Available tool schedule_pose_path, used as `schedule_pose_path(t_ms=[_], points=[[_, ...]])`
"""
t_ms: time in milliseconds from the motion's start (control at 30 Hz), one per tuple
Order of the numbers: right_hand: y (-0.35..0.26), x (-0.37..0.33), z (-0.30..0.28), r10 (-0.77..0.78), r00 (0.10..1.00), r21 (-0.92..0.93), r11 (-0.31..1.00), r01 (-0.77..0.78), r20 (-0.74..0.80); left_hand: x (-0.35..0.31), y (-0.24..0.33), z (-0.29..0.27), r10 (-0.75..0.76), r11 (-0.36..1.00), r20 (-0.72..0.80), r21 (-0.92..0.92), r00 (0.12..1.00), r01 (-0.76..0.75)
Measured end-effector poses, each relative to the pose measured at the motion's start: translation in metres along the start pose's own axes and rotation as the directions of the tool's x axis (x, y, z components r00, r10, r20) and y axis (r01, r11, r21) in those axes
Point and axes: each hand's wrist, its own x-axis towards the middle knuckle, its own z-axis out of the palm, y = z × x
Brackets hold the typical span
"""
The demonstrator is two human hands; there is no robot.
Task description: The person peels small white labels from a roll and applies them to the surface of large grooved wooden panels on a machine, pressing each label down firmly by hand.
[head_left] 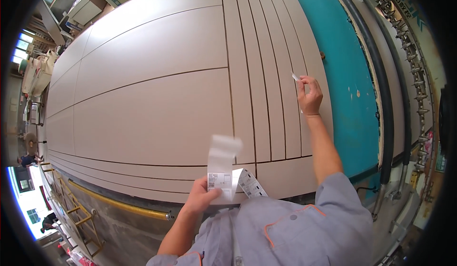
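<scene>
A large pale board (147, 118), cut by dark grooves into wide panels and narrow strips, lies in front of me. My left hand (202, 197) is closed on a strip of printed labels (220, 170) near the board's front edge. The strip's upper end is blurred, and another length of it folds down to the right against my grey work shirt. Farther out to the right, my right hand (310, 94) is closed in a pinch on a small white label (295, 77). That label is above the narrow strips; whether it touches the board I cannot tell.
A turquoise surface (345, 75) borders the board on the right, with thick black hoses (388, 90) and a row of metal fittings (421, 85) beyond. A yellow rail (119, 201) runs along the front left. Two people (49, 222) are far off at the left.
</scene>
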Motion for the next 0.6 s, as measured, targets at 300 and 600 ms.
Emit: schedule_pose_path(t_ms=[300, 600], points=[[-0.033, -0.045, -0.029, -0.275, 0.876, -0.043, 0.948, 0.316, 0.396, -0.002, -0.004, -0.003, 0.018, 0.998, 0.011, -0.055, 1.0, -0.018], [-0.044, -0.048, -0.034, -0.213, 0.918, -0.059, 0.968, 0.246, 0.334, -0.005, -0.01, -0.005, 0.049, 0.996, 0.008, -0.071, 0.999, -0.049]])
